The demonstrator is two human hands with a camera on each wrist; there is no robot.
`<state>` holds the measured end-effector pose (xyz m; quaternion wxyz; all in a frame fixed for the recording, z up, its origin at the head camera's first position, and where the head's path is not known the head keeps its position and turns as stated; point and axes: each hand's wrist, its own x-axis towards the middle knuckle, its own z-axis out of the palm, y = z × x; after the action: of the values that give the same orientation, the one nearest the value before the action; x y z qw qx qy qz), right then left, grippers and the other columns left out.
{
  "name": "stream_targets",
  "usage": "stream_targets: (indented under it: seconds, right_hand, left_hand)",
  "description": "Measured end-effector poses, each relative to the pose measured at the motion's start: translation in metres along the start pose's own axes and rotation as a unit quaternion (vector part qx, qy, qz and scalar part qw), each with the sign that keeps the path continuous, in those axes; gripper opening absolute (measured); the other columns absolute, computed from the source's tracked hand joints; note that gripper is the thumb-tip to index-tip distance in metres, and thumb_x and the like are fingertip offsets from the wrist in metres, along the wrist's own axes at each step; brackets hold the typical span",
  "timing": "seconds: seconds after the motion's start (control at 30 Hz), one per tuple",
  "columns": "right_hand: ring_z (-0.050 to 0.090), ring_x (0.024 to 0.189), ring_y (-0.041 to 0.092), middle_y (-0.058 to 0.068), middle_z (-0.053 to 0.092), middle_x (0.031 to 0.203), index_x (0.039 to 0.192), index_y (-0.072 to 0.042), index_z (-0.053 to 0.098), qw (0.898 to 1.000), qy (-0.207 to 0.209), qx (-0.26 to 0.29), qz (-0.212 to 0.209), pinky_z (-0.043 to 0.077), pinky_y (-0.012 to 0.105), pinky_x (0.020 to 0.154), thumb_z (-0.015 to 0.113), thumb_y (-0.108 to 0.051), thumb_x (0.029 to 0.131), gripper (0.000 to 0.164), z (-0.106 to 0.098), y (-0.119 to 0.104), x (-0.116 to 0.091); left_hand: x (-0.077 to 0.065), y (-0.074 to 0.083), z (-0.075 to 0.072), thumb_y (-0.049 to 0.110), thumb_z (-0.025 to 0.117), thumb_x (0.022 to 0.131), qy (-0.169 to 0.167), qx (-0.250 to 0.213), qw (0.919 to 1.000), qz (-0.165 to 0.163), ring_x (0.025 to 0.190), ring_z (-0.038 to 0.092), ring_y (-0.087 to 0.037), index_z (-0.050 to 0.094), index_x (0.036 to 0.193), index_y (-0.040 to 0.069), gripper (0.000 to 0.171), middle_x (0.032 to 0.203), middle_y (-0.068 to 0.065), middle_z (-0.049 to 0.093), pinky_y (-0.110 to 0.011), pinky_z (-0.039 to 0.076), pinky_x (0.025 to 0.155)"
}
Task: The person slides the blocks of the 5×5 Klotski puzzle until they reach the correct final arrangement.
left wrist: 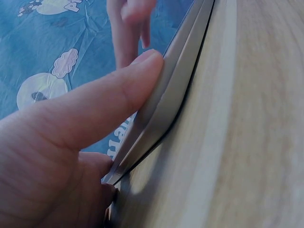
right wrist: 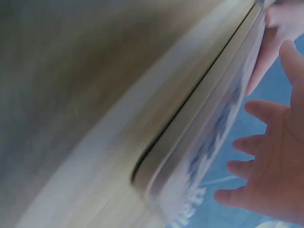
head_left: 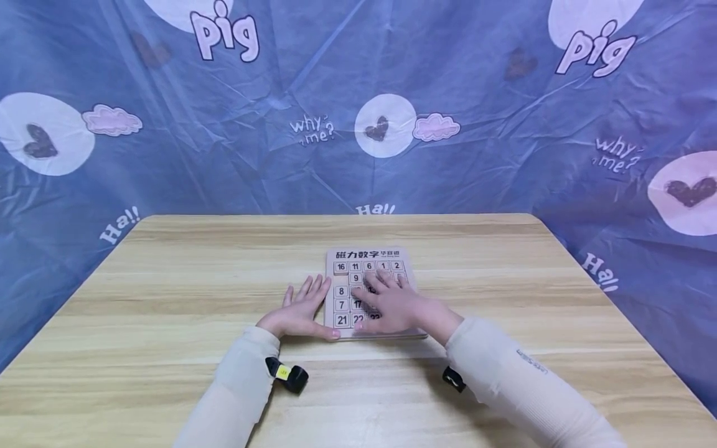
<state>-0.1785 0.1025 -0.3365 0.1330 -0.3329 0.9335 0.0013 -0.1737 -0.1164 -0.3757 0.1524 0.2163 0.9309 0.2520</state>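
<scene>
A sliding number puzzle (head_left: 366, 254) lies flat on the table, with Chinese lettering along its top and rows of numbered tiles. A gap shows in its second row at the left, just below tile 16 (head_left: 341, 267). My left hand (head_left: 297, 314) rests at the puzzle's left side with fingers straight and spread, its thumb (left wrist: 137, 78) laid on the near left corner. Over the tiles on the right is my right hand (head_left: 392, 308), fingers spread, hiding several of them. In the right wrist view, its fingers (right wrist: 247, 145) stand apart above the board's face.
The wood-grain table (head_left: 196, 267) surrounds the puzzle on all sides. A blue printed cloth (head_left: 313, 68) hangs behind and beside it. Black wrist cameras sit on the left sleeve (head_left: 238, 373) and the right sleeve (head_left: 504, 367).
</scene>
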Motion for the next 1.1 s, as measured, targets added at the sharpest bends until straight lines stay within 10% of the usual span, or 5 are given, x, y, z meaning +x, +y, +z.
stream_targets:
  seconds: [0.33,1.1]
  right_hand:
    - [0.003,0.127,0.034,0.010,0.007,0.142,0.138,-0.024,0.023,0.996,-0.014,-0.038,-0.083,0.006,0.056,0.096,0.032,-0.068,0.075,0.077,0.007,-0.029,-0.026]
    - [0.004,0.127,0.032,0.009,0.007,0.142,0.138,-0.022,0.022,0.995,0.004,-0.089,-0.049,0.005,0.055,0.096,0.033,-0.071,0.073,0.082,0.011,-0.031,-0.012]
  left_hand:
    - [-0.002,0.000,-0.001,0.058,0.064,0.062,-0.001,0.003,1.0000,-0.001,0.126,-0.013,-0.025,-0.001,0.139,0.010,0.111,0.141,-0.013,-0.007,-0.050,-0.015,0.094]
    - [-0.001,0.000,0.000,0.054,0.065,0.063,-0.002,-0.002,1.0000,0.009,0.126,-0.012,-0.028,0.001,0.139,0.007,0.110,0.141,-0.016,-0.006,-0.052,-0.015,0.094]
